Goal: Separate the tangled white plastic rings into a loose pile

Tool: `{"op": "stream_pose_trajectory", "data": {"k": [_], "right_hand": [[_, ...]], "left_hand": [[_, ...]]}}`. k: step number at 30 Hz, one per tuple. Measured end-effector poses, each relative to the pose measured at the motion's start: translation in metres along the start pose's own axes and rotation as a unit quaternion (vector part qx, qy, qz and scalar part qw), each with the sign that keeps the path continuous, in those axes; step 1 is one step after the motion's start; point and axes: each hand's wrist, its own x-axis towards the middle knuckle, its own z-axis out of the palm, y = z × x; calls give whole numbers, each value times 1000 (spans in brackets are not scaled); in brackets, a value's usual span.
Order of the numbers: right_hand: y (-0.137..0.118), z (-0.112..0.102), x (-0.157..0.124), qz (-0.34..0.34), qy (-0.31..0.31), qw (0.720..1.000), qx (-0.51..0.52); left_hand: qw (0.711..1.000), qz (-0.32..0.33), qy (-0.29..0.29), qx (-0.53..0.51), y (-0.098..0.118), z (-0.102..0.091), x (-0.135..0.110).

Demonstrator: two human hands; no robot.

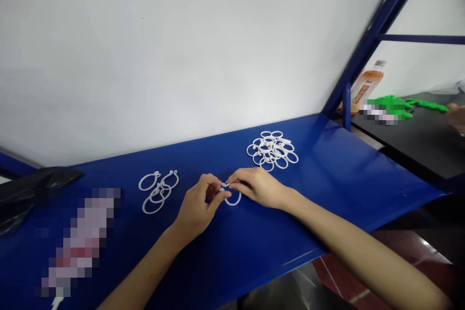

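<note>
A white plastic ring is pinched between both hands above the blue table. My left hand grips its left side with thumb and fingertips. On the other side, my right hand pinches the top of the ring, where the small end parts are partly hidden by the fingers. Several similar white rings lie in a loose group left of my left hand; some show small knobs and loops at their ends. Beyond my right hand is a larger pile of white rings, overlapping one another.
The blue table runs along a pale wall. Black plastic and a blurred-out object lie at the left. Past a blue frame post, a black table bears a bottle and green pieces.
</note>
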Motion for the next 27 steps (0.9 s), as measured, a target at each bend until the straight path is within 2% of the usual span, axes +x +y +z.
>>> {"op": "stream_pose_trajectory", "data": {"k": [7, 12, 19, 27], "right_hand": [[1, -2, 0, -55, -59, 996, 40], [0, 1, -2, -72, -60, 995, 19], [-2, 5, -4, -99, -61, 993, -26], [4, 8, -7, -116, -55, 991, -30]], "left_hand": [[998, 33, -43, -20, -2, 2, 1], [998, 29, -35, -36, -5, 5, -5], [996, 9, -52, -68, -9, 6, -8], [994, -24, -77, -79, -10, 8, -4]]}}
